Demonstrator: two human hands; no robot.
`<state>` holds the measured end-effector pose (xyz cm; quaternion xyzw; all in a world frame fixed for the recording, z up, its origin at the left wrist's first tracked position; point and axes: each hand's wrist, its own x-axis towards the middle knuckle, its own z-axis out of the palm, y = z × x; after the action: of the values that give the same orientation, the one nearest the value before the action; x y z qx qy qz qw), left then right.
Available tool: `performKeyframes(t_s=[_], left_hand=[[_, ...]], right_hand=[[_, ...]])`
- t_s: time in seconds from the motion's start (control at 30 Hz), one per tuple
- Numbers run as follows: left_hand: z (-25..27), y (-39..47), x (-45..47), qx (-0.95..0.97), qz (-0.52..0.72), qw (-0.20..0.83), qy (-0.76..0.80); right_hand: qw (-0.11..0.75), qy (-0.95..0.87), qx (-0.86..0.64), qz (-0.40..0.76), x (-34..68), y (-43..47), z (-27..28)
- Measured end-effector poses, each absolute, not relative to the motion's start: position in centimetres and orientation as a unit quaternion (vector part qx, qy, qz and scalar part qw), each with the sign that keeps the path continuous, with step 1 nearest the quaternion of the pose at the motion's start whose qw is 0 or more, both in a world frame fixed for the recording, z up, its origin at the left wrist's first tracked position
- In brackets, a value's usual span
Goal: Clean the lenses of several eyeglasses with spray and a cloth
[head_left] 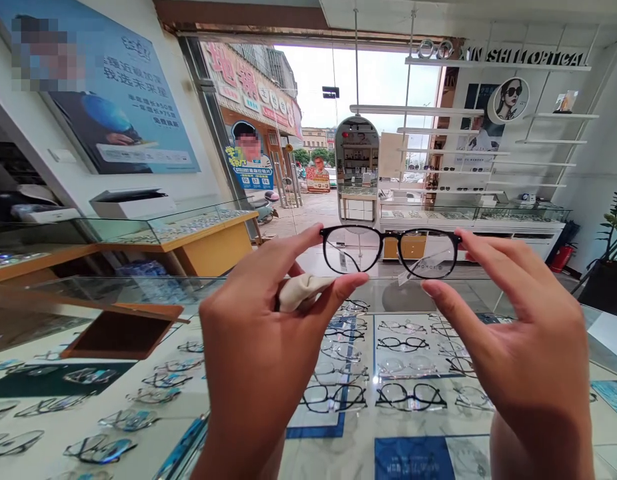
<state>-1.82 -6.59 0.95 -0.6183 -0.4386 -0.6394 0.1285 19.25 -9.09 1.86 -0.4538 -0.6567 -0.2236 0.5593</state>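
Left hand [261, 333]: near, raised; grasping the left end of the eyeglasses, thumb at the lower rim, with a pale cloth [302, 292] bunched between thumb and fingers.

Right hand [531, 327]: near, raised; fingers grasping the right end at the hinge, thumb just below the right lens, contact there unclear.

Black-rimmed eyeglasses [391, 235]: one pair, held level between both hands, above the surface; a small tag hangs at the right lens.

Surface [311, 460]: glass-topped display, below the hands; contains rows of spectacle frames [411, 397] and, at the near side, a blue card [413, 459].

Brown tray [123, 331]: left, tilted.

Display case [215, 240]: wooden, glass-topped, far left.

Fire extinguisher [561, 258]: red, far right.

Mirror [358, 167]: upright, rounded top, far centre.

Shelves [553, 167]: white, far right.

Scooter [267, 210]: beyond the shopfront.
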Motion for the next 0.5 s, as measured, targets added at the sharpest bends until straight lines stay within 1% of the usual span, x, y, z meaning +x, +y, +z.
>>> performKeyframes(t_s=[0.5], left_hand=[[0.88, -6.47, -1.69, -0.629, -0.639, 0.153, -0.415]], right_hand=[[0.552, -0.642, -0.469, -0.253, 19.03, -8.94, 1.64]])
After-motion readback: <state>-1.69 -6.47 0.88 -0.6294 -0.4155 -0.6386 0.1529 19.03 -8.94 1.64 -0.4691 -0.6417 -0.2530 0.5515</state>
